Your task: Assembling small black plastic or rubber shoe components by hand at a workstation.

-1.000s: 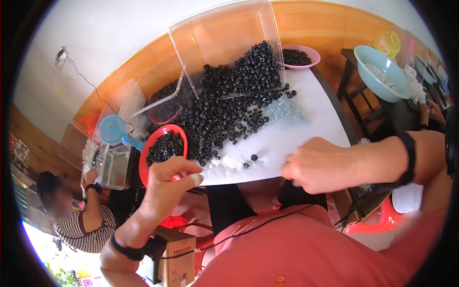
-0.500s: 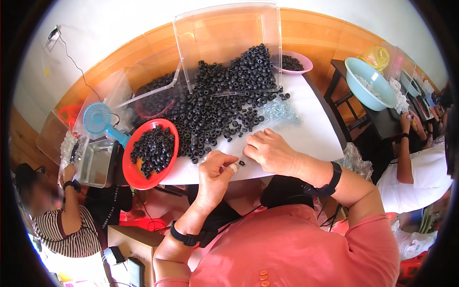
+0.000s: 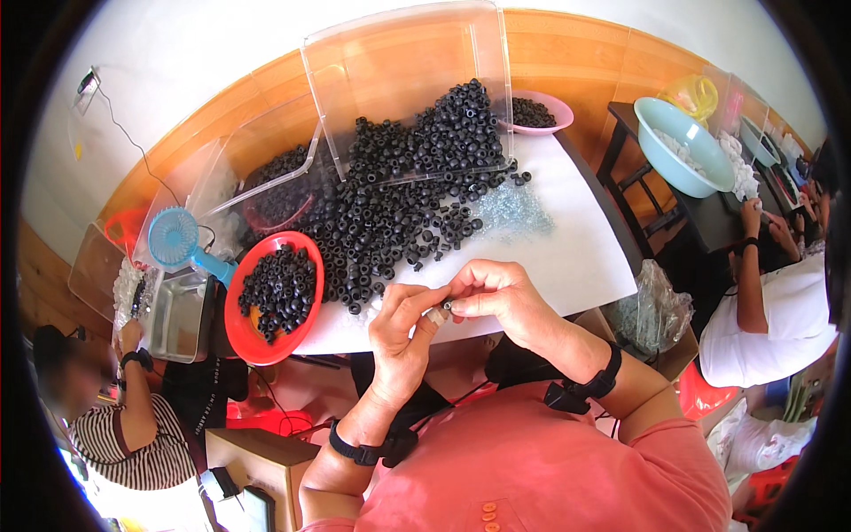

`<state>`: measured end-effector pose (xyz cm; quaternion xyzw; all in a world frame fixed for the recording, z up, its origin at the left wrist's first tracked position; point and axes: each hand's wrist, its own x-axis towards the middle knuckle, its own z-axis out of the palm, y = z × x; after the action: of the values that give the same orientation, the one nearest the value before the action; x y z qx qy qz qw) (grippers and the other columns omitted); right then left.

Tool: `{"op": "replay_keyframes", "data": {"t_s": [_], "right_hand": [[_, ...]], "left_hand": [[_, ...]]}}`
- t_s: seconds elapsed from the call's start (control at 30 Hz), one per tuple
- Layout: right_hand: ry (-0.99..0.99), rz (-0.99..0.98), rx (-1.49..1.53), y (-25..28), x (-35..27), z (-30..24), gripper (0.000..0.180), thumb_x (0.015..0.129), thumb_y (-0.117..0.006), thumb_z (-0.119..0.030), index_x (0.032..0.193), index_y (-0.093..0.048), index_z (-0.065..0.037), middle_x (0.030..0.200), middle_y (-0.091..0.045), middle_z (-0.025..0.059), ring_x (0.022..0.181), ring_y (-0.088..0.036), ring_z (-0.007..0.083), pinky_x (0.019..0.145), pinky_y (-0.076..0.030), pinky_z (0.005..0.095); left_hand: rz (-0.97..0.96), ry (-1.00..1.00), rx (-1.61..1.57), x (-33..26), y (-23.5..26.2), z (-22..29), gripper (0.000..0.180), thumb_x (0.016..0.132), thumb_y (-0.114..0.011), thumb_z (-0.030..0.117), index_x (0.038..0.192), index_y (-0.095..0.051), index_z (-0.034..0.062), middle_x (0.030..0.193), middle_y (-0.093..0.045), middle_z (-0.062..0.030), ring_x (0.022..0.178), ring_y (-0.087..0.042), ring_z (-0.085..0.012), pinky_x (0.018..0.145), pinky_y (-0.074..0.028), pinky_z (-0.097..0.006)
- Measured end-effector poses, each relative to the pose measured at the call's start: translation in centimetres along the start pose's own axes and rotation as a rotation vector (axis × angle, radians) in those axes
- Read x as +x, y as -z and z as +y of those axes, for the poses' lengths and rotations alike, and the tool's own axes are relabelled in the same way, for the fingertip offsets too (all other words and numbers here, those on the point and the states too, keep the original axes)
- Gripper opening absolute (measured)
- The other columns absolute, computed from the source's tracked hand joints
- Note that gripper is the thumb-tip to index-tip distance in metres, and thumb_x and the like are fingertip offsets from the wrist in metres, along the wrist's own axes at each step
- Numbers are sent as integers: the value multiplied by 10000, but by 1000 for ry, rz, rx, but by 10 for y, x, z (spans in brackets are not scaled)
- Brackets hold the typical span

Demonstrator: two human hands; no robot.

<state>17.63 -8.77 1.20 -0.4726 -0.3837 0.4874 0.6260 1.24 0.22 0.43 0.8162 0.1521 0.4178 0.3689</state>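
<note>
In the head view, the person's bare left hand (image 3: 401, 330) and bare right hand (image 3: 501, 297) meet just above the near edge of the smooth white tabletop (image 3: 589, 230); thumbs and fingers are bent into a pinch, and a tiny dark, hard-looking piece (image 3: 448, 304) is grasped where the fingertips come together; both hands close on it, though which bears more of the hold I cannot tell; something white shows at the left thumb, too small to make out.

Beyond the hands spreads a broad heap of glossy black ring-like beads (image 3: 381, 222); it runs back to a clear rectangular plastic bin (image 3: 403, 84) set before orange wood panelling (image 3: 567, 53); a patch of fine, glassy pale-blue beads (image 3: 512, 211) lies to the right of the heap. Near the left hand sits a red oval plastic bowl (image 3: 232, 324) holding more black beads; farther left are a light-blue handheld fan (image 3: 173, 235) and a rectangular silver metal tray (image 3: 182, 310); a round pink plastic bowl (image 3: 563, 111) of dark pieces stands at the table's far right; a pale turquoise round basin (image 3: 700, 182) with white contents rests on a black side table.
</note>
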Motion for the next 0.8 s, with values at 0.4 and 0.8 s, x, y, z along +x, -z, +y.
{"op": "replay_keyframes", "data": {"t_s": [0.4, 0.8], "right_hand": [[13, -52, -55, -13, -1, 1, 184, 897, -625, 17, 1079, -631, 36, 953, -674, 96, 820, -654, 159, 752, -537, 277], [117, 30, -268, -6, 3, 1, 83, 907, -655, 1, 990, -652, 6, 896, -679, 36, 809, -642, 105, 746, -536, 259]], "left_hand": [[53, 89, -60, -13, 6, 2, 204, 815, -715, -63, 996, -667, 19, 908, -635, -55, 773, -561, -149, 698, -460, -272], [83, 367, -387, -22, 13, 0, 200, 842, -663, -84, 1021, -658, 4, 944, -612, -37, 786, -561, -108, 653, -461, -238]]}}
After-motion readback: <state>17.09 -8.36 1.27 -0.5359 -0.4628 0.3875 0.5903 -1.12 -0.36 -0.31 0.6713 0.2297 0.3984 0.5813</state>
